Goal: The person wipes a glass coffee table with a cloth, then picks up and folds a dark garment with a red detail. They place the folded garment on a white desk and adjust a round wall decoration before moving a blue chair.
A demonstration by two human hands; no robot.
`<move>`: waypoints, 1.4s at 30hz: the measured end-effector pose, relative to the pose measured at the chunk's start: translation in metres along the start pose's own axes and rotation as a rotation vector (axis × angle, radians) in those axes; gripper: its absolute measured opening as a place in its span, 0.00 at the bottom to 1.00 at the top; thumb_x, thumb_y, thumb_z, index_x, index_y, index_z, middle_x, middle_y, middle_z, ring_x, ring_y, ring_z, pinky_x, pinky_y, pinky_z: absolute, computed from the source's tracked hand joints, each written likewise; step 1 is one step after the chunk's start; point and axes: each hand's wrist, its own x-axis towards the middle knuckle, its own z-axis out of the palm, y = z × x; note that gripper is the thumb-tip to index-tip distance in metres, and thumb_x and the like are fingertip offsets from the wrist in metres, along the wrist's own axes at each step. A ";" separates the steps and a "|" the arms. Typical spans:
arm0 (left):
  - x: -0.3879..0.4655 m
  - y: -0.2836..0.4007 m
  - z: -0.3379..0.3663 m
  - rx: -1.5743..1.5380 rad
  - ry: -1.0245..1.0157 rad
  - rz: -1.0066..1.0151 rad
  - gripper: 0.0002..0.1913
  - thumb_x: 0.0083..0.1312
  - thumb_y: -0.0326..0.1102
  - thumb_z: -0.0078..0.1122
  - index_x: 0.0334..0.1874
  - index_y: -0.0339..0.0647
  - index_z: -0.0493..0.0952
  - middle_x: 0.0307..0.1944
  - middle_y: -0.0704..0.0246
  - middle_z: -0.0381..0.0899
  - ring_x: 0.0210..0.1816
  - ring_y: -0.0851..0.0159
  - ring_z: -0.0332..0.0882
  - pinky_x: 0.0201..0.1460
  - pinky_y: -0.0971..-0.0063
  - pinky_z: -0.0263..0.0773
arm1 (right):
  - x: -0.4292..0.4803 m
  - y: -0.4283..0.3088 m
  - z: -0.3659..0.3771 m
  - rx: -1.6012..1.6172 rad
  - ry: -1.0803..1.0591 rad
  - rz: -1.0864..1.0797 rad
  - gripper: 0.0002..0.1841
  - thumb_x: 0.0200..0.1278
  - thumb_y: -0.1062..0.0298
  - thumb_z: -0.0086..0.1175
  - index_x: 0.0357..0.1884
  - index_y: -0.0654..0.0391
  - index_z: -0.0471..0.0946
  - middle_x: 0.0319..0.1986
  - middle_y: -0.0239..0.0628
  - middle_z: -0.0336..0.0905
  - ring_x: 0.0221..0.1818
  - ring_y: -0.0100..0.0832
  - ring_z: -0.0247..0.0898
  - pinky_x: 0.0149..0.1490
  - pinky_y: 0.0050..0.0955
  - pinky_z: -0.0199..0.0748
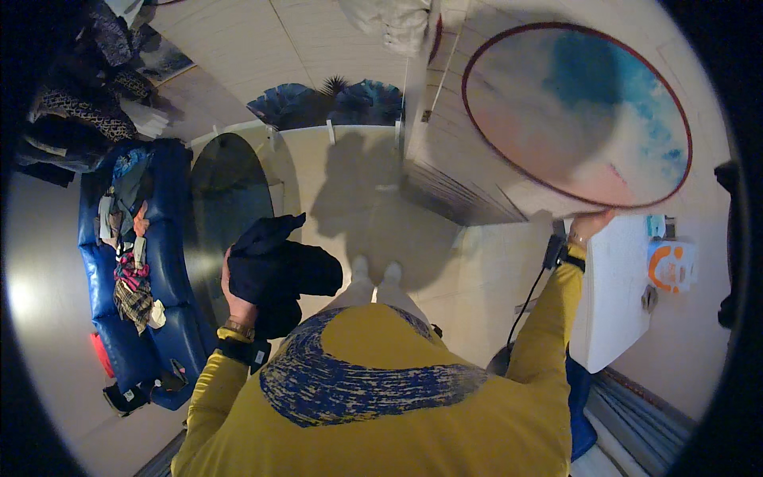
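Note:
My left hand (pixel 239 307) is closed around a bundled dark cloth garment (pixel 280 268), which hangs in front of me to the left of my legs. The bundle hides most of the fingers. Out to the right, my right hand (pixel 587 228) reaches the lower edge of a large round panel (pixel 536 137) with a dark red rim and a turquoise, white and pink face. Its fingers meet the rim, and their tips are hidden, so I cannot tell whether they grip it. A black strap with a small device (pixel 554 250) sits at my right wrist.
On the left stands a blue leather-like sofa (pixel 170 262) strewn with clothes (pixel 132 274). Beside it is a dark oval glass-like tabletop (pixel 232 179). A white surface (pixel 617 292) lies by my right forearm, near an orange-and-white package (pixel 670 265). A black cable (pixel 524 307) hangs there.

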 end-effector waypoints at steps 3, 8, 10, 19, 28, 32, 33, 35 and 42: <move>-0.005 0.001 0.008 -0.062 0.035 -0.055 0.26 0.68 0.30 0.55 0.68 0.37 0.65 0.64 0.63 0.71 0.61 0.63 0.71 0.68 0.70 0.64 | 0.041 0.022 0.009 0.035 -0.029 0.075 0.34 0.74 0.42 0.35 0.70 0.60 0.59 0.67 0.41 0.61 0.67 0.39 0.57 0.71 0.41 0.54; -0.011 -0.004 0.017 0.328 0.043 0.024 0.27 0.66 0.29 0.59 0.68 0.38 0.65 0.64 0.64 0.70 0.61 0.64 0.71 0.67 0.71 0.64 | 0.077 0.039 0.025 -0.039 -0.109 0.042 0.33 0.76 0.42 0.31 0.70 0.58 0.60 0.66 0.38 0.61 0.68 0.36 0.55 0.72 0.37 0.49; -0.008 -0.009 0.022 0.193 0.081 -0.064 0.27 0.67 0.29 0.58 0.68 0.38 0.65 0.64 0.64 0.70 0.62 0.64 0.70 0.68 0.71 0.64 | 0.080 0.037 0.026 -0.048 -0.111 0.061 0.33 0.76 0.42 0.31 0.70 0.58 0.59 0.67 0.37 0.61 0.69 0.36 0.54 0.73 0.37 0.48; 0.054 -0.017 0.027 -0.072 -0.080 -0.108 0.22 0.75 0.36 0.40 0.69 0.38 0.64 0.63 0.63 0.70 0.61 0.61 0.70 0.68 0.66 0.64 | 0.045 0.033 0.004 -0.314 -0.184 0.083 0.35 0.75 0.41 0.33 0.73 0.58 0.55 0.71 0.38 0.55 0.72 0.37 0.51 0.72 0.39 0.50; 0.145 -0.023 -0.015 0.000 0.010 0.113 0.22 0.76 0.40 0.39 0.67 0.35 0.66 0.62 0.61 0.72 0.63 0.61 0.70 0.68 0.66 0.64 | -0.195 0.187 0.029 -0.945 -0.641 0.709 0.13 0.60 0.59 0.59 0.42 0.56 0.80 0.33 0.32 0.81 0.36 0.30 0.78 0.33 0.29 0.76; 0.203 0.008 -0.051 -0.063 0.052 0.098 0.23 0.76 0.41 0.38 0.67 0.34 0.66 0.62 0.62 0.72 0.63 0.62 0.70 0.68 0.69 0.63 | -0.314 0.210 0.192 -0.737 -0.843 1.011 0.17 0.66 0.57 0.56 0.51 0.57 0.78 0.37 0.37 0.82 0.38 0.30 0.81 0.36 0.26 0.77; 0.217 0.018 -0.060 -0.113 0.056 0.083 0.23 0.76 0.41 0.38 0.67 0.34 0.66 0.62 0.62 0.72 0.63 0.62 0.70 0.68 0.69 0.63 | -0.331 0.207 0.241 -0.645 -0.986 0.886 0.19 0.65 0.57 0.57 0.51 0.59 0.78 0.37 0.38 0.83 0.40 0.34 0.80 0.41 0.30 0.78; 0.233 0.032 -0.078 -0.208 0.068 0.087 0.22 0.75 0.39 0.40 0.67 0.35 0.65 0.62 0.62 0.71 0.62 0.62 0.70 0.68 0.68 0.63 | -0.347 0.203 0.346 -0.728 -1.236 0.586 0.18 0.64 0.57 0.58 0.48 0.61 0.79 0.38 0.41 0.84 0.40 0.37 0.80 0.45 0.33 0.77; 0.269 0.049 -0.132 -0.363 0.274 0.013 0.24 0.72 0.34 0.50 0.69 0.35 0.63 0.63 0.61 0.71 0.62 0.63 0.70 0.68 0.67 0.64 | -0.368 0.203 0.638 -0.519 -1.400 0.327 0.16 0.64 0.57 0.59 0.45 0.59 0.80 0.34 0.37 0.82 0.34 0.29 0.78 0.43 0.29 0.76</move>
